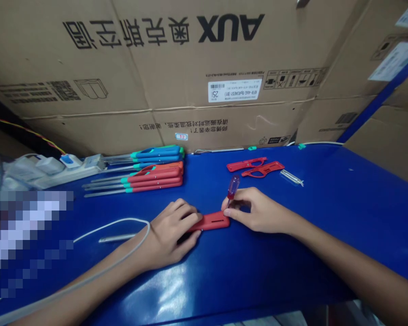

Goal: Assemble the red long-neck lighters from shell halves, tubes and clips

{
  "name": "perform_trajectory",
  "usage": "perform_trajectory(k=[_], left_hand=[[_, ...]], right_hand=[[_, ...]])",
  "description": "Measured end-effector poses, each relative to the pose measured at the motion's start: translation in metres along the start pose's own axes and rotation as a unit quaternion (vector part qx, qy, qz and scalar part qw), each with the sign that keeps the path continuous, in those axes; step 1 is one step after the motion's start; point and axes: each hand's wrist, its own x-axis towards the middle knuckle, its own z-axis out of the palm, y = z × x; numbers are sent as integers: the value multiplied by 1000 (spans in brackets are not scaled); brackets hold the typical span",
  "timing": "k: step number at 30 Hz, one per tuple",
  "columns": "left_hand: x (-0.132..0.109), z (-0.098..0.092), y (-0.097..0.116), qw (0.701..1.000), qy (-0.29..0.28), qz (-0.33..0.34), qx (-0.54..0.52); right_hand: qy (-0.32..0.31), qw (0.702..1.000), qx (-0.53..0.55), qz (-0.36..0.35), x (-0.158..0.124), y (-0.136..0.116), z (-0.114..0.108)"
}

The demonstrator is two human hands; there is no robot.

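My left hand [172, 235] presses down on a red plastic handle [212, 221] that lies flat on the blue table [245, 267], fingers curled over its left end. A metal rod [117, 237] sticks out to the left from under that hand. My right hand [258, 210] pinches a small screwdriver with a red and blue handle [233, 186], held upright with its tip at the right end of the red handle.
A stack of finished tools with red and blue handles [149, 172] lies at the back left. Two red handle halves [255, 166] and a metal piece [291, 177] lie at the back right. A white power strip [54, 174], a white cable [112, 225] and cardboard boxes [190, 68] border the table.
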Motion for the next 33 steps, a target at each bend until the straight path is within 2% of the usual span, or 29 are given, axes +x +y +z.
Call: perform_trajectory(k=[8, 27, 33], left_hand=[[1, -1, 1, 1000, -2, 2, 2], [2, -1, 1, 1000, 6, 7, 3], [2, -2, 1, 1000, 4, 8, 1]], right_hand=[[64, 988, -113, -79, 0, 4, 8], [116, 979, -134, -106, 3, 12, 20], [146, 966, -166, -132, 4, 14, 25]])
